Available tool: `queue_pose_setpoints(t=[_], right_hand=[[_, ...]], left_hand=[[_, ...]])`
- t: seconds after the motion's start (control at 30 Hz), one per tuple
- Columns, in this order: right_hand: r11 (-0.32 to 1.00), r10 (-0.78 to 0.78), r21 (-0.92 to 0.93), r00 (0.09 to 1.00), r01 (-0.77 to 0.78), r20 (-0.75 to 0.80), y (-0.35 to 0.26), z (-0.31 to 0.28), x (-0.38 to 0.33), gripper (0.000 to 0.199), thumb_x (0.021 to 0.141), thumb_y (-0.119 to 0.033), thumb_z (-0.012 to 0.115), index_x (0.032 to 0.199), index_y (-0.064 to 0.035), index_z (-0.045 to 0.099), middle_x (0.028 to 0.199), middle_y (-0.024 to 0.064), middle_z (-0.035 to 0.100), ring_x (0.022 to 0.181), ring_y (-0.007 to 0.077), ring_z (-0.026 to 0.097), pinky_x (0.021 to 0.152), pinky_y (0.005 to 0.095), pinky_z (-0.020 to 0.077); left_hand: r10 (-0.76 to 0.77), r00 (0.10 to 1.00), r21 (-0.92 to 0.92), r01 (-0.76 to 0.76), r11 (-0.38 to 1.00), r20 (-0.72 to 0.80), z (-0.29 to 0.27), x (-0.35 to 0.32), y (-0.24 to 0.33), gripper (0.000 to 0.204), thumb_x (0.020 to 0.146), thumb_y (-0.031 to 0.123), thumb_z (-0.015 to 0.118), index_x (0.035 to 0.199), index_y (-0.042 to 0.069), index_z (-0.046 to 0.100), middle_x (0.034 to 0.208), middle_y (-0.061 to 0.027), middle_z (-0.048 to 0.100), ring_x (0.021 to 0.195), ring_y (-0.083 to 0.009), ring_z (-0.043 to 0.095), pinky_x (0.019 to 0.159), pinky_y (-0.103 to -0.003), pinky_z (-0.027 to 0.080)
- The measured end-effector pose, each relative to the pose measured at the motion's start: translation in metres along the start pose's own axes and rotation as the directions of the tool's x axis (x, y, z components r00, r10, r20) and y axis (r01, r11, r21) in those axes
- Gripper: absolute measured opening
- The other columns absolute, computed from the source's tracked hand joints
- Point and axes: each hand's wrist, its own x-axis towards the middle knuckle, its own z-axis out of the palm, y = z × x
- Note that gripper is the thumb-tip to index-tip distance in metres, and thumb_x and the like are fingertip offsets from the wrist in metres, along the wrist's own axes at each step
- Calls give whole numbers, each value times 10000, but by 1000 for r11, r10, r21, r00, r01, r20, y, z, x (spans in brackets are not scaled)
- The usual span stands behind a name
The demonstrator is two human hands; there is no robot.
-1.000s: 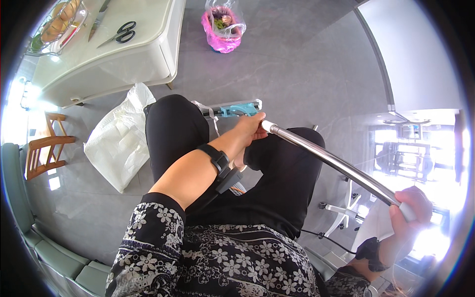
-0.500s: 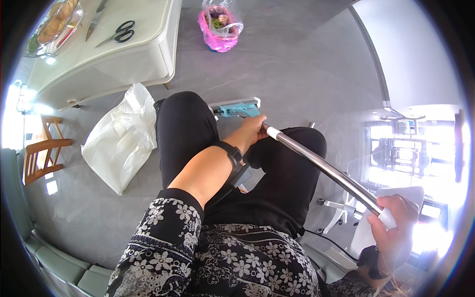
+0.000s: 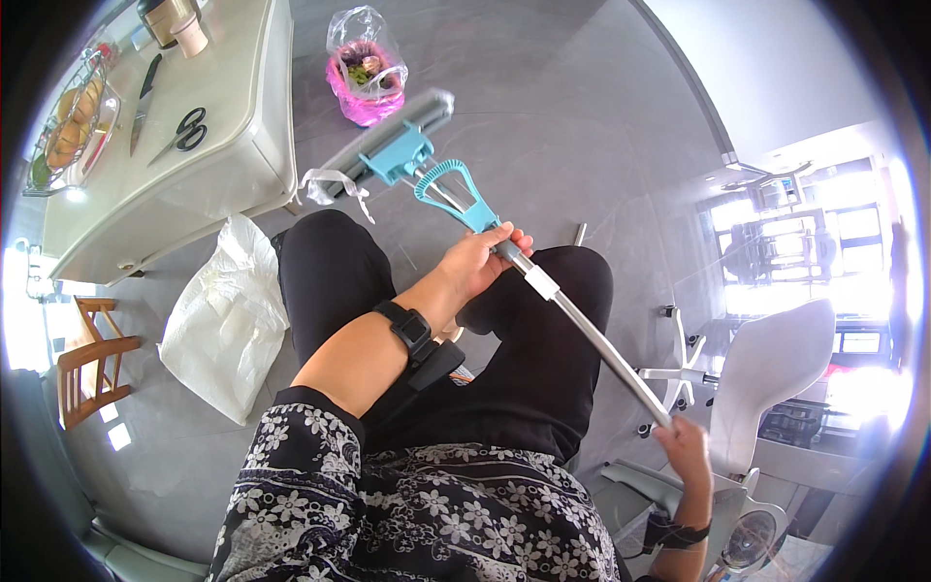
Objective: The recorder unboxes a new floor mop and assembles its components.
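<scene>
I hold a sponge mop (image 3: 606,354) slantwise across my knees, its steel pole running from upper left to lower right. My left hand (image 3: 477,262) is closed around the pole's grey part, just below the teal lever (image 3: 451,194). At the pole's lower end my right hand (image 3: 687,451) is closed on it, slightly blurred. The grey mop head (image 3: 427,112) with its teal bracket points away from me, tilted, beyond my left knee. From its left end hangs a whitish, see-through strip (image 3: 339,181), which looks like thin plastic.
A pink-lined bin (image 3: 364,102) stands on the grey floor (image 3: 543,126) beyond the mop head. Left is a cream table (image 3: 228,58) bearing scissors (image 3: 187,133), a knife and a fruit basket. A white bag (image 3: 228,325) lies near my left leg; a white swivel chair (image 3: 771,364) stands right.
The mop head has come up from behind my left knee and swung to the upper left, showing its lever and the strip. My right hand has moved left and down; the view has shifted too.
</scene>
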Motion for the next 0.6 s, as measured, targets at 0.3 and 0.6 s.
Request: queue_pose_setpoints(t=[0.3, 0.6], right_hand=[[639, -48, 739, 947, -214, 317, -9, 92, 1, 338, 780, -330, 616, 767, 4, 568, 511, 42, 471, 439, 147, 453, 419, 290, 352], [796, -14, 462, 750, -392, 661, -17, 98, 24, 291, 716, -234, 688, 659, -41, 478, 500, 82, 470, 457, 284, 450, 477, 333, 382]], left_hand=[[81, 955, 131, -122, 984, 285, 33, -17, 36, 104, 819, 62, 588, 870, 98, 504, 838, -80, 541, 843, -229, 552, 881, -441, 453], [120, 948, 273, -204, 940, 295, 52, -30, 44, 157, 834, 68, 564, 919, 110, 439, 826, -101, 536, 827, -233, 575, 806, -404, 489]])
